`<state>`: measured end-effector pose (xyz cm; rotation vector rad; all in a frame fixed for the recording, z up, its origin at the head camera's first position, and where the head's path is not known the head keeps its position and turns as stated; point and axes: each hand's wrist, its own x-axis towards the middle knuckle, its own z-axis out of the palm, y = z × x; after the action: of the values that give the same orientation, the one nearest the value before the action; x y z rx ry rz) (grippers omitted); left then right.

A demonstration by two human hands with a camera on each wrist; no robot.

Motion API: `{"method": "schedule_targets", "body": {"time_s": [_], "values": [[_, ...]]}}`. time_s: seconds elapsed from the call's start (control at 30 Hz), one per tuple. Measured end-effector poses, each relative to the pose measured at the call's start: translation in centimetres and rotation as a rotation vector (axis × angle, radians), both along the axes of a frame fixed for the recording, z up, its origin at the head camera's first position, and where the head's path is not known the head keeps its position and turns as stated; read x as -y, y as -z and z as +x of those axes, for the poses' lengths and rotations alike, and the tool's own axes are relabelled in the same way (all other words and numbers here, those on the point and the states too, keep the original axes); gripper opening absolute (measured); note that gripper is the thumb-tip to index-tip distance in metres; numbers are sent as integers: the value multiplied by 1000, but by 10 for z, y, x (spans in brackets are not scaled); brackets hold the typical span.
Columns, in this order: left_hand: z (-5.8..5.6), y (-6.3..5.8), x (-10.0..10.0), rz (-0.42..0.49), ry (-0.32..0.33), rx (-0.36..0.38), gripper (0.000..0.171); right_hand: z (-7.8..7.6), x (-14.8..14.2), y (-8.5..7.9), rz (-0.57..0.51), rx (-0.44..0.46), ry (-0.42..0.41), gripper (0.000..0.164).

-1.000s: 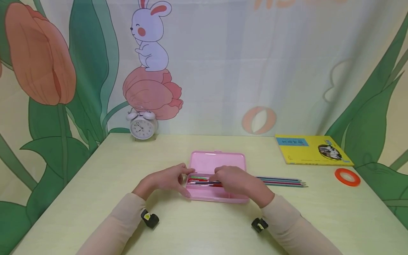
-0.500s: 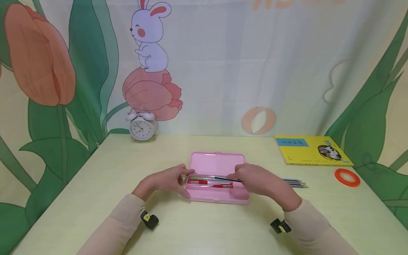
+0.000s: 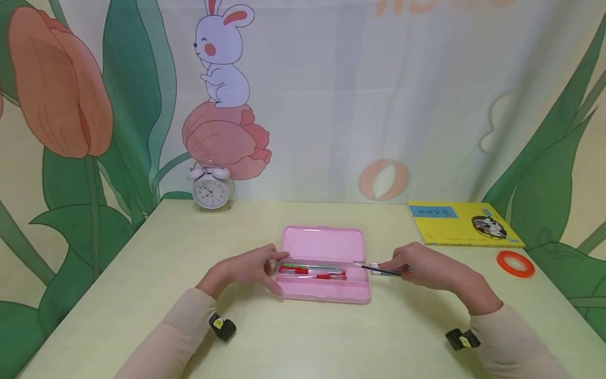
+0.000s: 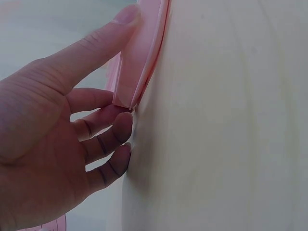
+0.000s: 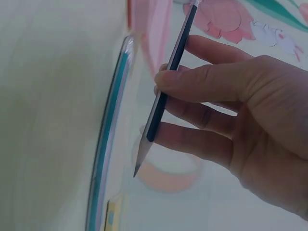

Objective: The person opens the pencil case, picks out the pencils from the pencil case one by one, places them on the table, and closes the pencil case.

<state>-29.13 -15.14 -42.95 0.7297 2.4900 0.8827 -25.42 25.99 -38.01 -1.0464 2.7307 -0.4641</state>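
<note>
An open pink pencil case point(image 3: 323, 243) lies on the table with its lid folded back; red pens point(image 3: 303, 271) and a green one lie in its back compartment. At the case's left end, my left hand point(image 3: 251, 266) holds it between thumb and fingers, thumb at the front corner. My right hand point(image 3: 431, 266) is just right of the case, pinching a dark pencil point(image 5: 178, 53) between thumb and fingers. The sharpened tip points away from the case, the other end toward it. Beside it, more pencils point(image 5: 110, 110) lie on the table, mostly hidden by the hand in the head view.
A yellow book point(image 3: 466, 223) lies at the back right of the table, with an orange ring point(image 3: 516, 264) in front of it. At the back left stands a white alarm clock point(image 3: 210, 190). A printed curtain point(image 3: 307, 105) hangs behind the table.
My right hand has moved right with the dark pencil, from over the case to beside it, uncovering the pens and the case's front compartments. My left hand has stayed on the case.
</note>
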Motion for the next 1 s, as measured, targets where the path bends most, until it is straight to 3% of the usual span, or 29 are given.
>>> {"method": "schedule_targets", "body": {"time_s": [0.27, 0.6, 0.77, 1.0], "values": [[0, -2, -1, -12, -19, 7, 91, 1, -28, 8, 44, 69, 52, 43], [2, -2, -2, -8, -15, 3, 92, 4, -38, 10, 69, 237, 135, 54], [1, -1, -1, -7, -15, -2, 93, 3, -41, 13, 91, 227, 190, 59], [0, 0, -2, -2, -3, -3, 93, 0, -40, 17, 78, 211, 168, 58]]}}
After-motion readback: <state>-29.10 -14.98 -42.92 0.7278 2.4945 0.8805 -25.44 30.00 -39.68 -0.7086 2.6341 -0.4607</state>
